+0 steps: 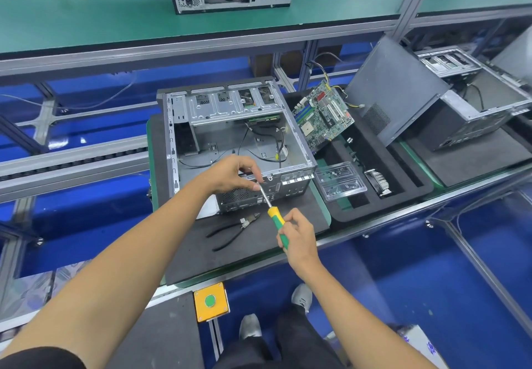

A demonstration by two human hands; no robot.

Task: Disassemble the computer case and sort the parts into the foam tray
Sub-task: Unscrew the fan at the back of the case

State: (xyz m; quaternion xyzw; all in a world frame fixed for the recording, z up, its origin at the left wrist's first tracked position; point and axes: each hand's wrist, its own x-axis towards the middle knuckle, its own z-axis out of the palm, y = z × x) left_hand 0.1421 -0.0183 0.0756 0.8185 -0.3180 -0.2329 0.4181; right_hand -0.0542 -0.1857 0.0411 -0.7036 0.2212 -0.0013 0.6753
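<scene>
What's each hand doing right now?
Left hand: pinches the screwdriver shaft at the computer case rear panel.
Right hand: grips the screwdriver handle.

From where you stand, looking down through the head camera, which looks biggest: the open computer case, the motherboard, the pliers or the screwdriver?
1. open computer case
2. motherboard
3. pliers and screwdriver: these look alike in length, and the screwdriver sits nearer the camera, so I won't rank them.

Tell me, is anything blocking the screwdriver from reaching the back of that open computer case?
Nothing visible does. The right hand holds the screwdriver, its shaft running straight to the rear panel of the computer case. The left hand pinches the shaft near the tip. The pliers lie below, out of the way.
</scene>
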